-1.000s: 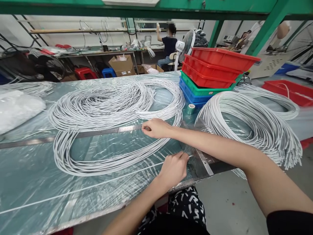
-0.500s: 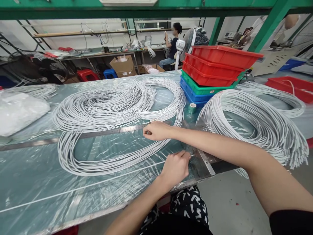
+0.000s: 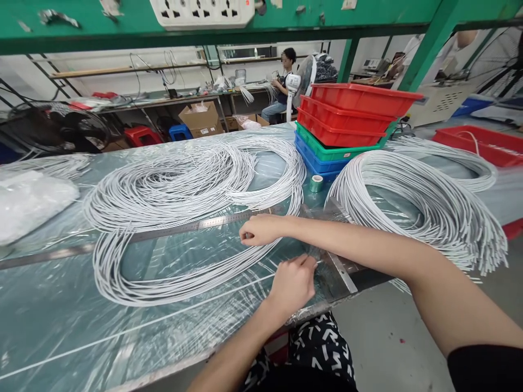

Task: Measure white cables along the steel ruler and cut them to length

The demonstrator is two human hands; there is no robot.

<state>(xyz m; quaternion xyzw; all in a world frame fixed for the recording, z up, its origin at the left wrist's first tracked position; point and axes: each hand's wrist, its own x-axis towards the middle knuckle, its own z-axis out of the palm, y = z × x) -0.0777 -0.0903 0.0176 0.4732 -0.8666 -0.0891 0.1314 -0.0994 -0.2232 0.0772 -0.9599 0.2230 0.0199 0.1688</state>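
Note:
My left hand (image 3: 292, 283) is closed on a single white cable (image 3: 155, 321), near the table's front edge. That cable runs straight across the plastic-covered tabletop to the lower left; a short end shows beyond my fingers. My right hand (image 3: 261, 229) is curled shut over the right side of a thin loop of white cables (image 3: 171, 291), its arm reaching across from the right. What its fingers hold, if anything, is hidden. Behind it lies a long steel ruler (image 3: 208, 221). A flat metal plate (image 3: 345, 275) lies under my right forearm, just right of my left hand.
Large coils of white cable (image 3: 122, 190) cover the table's back left; another thick bundle (image 3: 429, 190) hangs over the right edge. Stacked red trays (image 3: 347, 117) stand at the back beside a tape roll (image 3: 316, 183). A clear plastic bag (image 3: 35, 201) lies far left. One seated person (image 3: 281, 90) is across the room.
The view has tilted up slightly, showing more of the power strip on the green beam. Both hands keep nearly the same places. Across the room, the seated person's hands have lowered.

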